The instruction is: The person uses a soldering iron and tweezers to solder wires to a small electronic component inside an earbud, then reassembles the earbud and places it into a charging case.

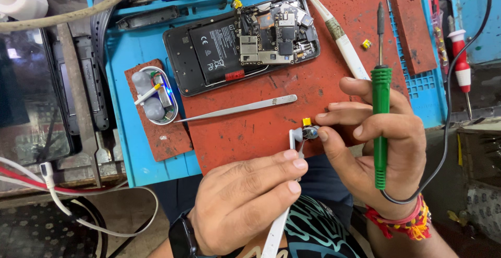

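Both hands meet at the lower middle of the frame. The left hand (245, 200) is closed, thumb and fingers pinching a thin white strip (275, 234) that runs down toward the bottom edge. The right hand (376, 143) is closed too, doing 2 jobs: its palm and outer fingers grip a green-handled soldering iron (381, 117) standing upright, tip toward the top, while thumb and forefinger nip a tiny earbud part (309, 132) with a yellow bit on top.

That part sits right between the fingertips, just over the lower edge of the red mat (250, 127). It looks very light, hard and probably delicate, with small exposed pieces, so a soft pinch on its rounded body seems the safe hold. The strip looks light and somewhat bendy.

On the mat, steel tweezers (237, 108) lie loose at centre. Above them, an opened phone (240, 41) shows battery and circuit board. At left, an open earbud case (155, 95) rests on a small red pad, a blue light glowing.
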